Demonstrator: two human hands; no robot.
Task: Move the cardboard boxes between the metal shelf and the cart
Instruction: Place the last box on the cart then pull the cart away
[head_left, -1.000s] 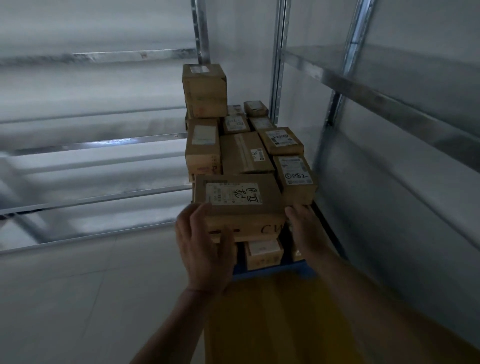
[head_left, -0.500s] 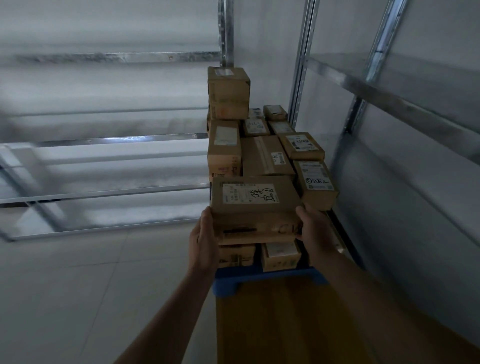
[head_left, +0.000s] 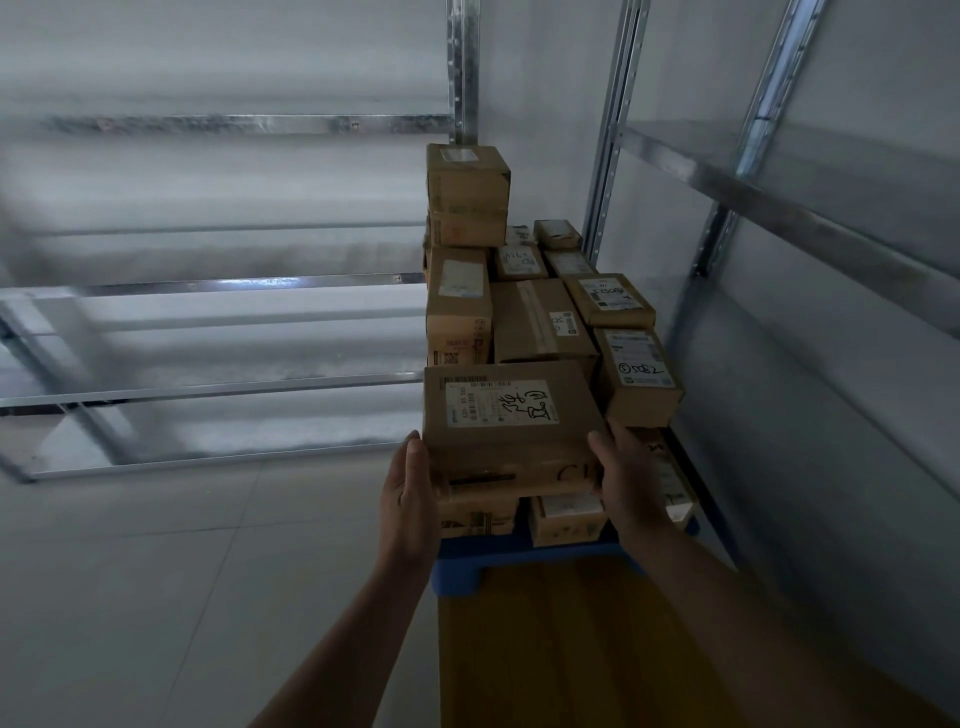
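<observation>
On your left the shelf (head_left: 218, 387) shows only bare metal rails and boards, so it looks like the place these boxes are meant to go.

Your left hand (head_left: 408, 499) lies flat against the left side of the front box (head_left: 511, 426), fingers straight and pressed to the cardboard. That box, the one with the white label and handwriting on top, sits at the near end of the cart (head_left: 519, 558), resting on smaller boxes. I can't tell whether its weight is off them yet.

Your right hand (head_left: 623, 478) presses the box's right near corner with the thumb up along the edge. Its fingers are hidden behind the box, so I can't say whether they curl round it.

The rest of the load is packed behind, and the right shelf (head_left: 779, 208) runs close beside the cart.

By my reading, you are at the pick-up: squeezing the box between both palms, ready to take it off the cart. Next, lift it straight up before you swing away. The labelled box (head_left: 636, 374) stands just beside its right rear corner, and a sideways drag could shift it or the small ones underneath. Keep the squeeze even, then turn left to the shelf.
</observation>
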